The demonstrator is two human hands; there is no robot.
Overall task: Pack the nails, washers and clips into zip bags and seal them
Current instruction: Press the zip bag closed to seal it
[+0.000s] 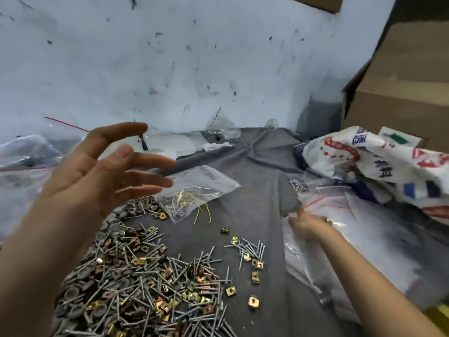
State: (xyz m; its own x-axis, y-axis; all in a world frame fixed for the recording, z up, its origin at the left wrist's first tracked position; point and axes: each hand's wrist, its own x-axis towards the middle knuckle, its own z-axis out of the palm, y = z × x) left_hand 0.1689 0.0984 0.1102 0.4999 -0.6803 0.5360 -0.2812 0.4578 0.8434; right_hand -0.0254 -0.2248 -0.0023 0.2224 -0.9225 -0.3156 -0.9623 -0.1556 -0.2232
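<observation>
Hands: two, both bare, on bare forearms.
Left hand (92,171): raised above the far left edge of the heap, palm turned to the right, fingers and thumb spread and only slightly bent, holding nothing.
Right hand (309,226): reaches out low to the right with the forearm stretched forward. Its fingers rest on the near left edge of the stack of zip bags, and blur hides whether they pinch a bag.
Heap (136,276): one large mixed pile at near left, with far too many nails, brassy square clips and dark round washers to count. The washers lie mostly along its left and far sides.
Small group (250,251): one loose cluster of nails with a few clips, just right of the heap.
Single clips (253,301): at least four lie apart between the heap and the small group.
Filled bag (194,188): one clear bag just beyond the heap, holding small screws and thin yellow wires.
Stack of zip bags (364,227): one slumped pile of clear bags with red strips on the right. The number of bags is unclear.
More bags (21,152): crumpled clear plastic at far left.
Cloth (262,186): one grey sheet under everything.
Printed sack (379,164): one, at far right, beyond the stack.
Cardboard box (403,76): behind the sack.
Wall (170,57): pale and scuffed, at the far side.
</observation>
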